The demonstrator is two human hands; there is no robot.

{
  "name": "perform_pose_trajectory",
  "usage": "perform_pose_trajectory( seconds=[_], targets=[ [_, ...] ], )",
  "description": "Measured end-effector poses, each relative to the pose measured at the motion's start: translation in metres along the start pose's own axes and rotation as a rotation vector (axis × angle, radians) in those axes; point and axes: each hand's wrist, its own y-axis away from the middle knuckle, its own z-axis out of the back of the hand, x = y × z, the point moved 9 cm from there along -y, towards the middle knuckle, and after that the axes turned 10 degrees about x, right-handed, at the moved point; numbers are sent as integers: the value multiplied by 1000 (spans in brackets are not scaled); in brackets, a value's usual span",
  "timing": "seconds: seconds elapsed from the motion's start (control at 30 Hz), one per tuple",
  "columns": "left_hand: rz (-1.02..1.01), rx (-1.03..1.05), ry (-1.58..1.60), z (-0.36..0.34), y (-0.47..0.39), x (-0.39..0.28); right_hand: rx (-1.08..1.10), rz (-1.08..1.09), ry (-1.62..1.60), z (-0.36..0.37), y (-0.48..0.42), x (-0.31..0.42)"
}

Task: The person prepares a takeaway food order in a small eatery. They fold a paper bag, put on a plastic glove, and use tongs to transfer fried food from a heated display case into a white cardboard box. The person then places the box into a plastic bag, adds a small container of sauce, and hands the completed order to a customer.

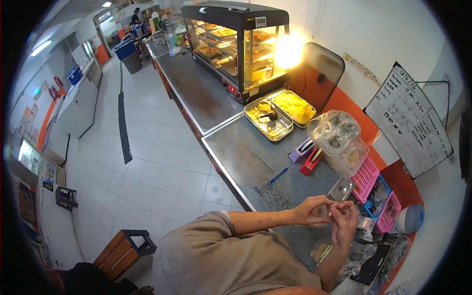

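My left hand [312,210] and my right hand [343,220] meet over the grey table [239,155], fingertips pinched together. Between them is a small piece of clear plastic [320,211], which looks like a bag; the fingers hide much of it. Just beyond the hands lies a steel container lid [340,189]. Below my right forearm is a clear packet [321,252] with a printed strip. A blue pen [279,174] rests on the worn tabletop, left of a red tape dispenser [311,161] and a purple tape dispenser [300,150].
A lit food warmer [236,48] stands farther along the table. Near it are a steel tray [269,131] with a black ladle and a tray of yellow food [294,107]. Pink baskets [365,179], plastic bags [333,131] and a black tablet-like slab [370,263] line the wall side.
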Motion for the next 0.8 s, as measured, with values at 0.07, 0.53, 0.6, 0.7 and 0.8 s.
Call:
perform_pose_trajectory(
  seconds=[0.07,0.53,0.6,0.7,0.8],
  targets=[
    [75,65,210,-1,-12,-7,-14,37,-133,-2,5,8],
    [402,377,457,-41,-8,40,-295,-174,37,59,52,-5],
    [453,236,359,-38,-7,48,-286,-294,441,59,61,1],
    [266,296,85,-64,-5,32,-89,-133,1034,10,52,19],
    [38,341,135,-76,-14,2,-141,-33,1184,-7,45,31]
  ],
)
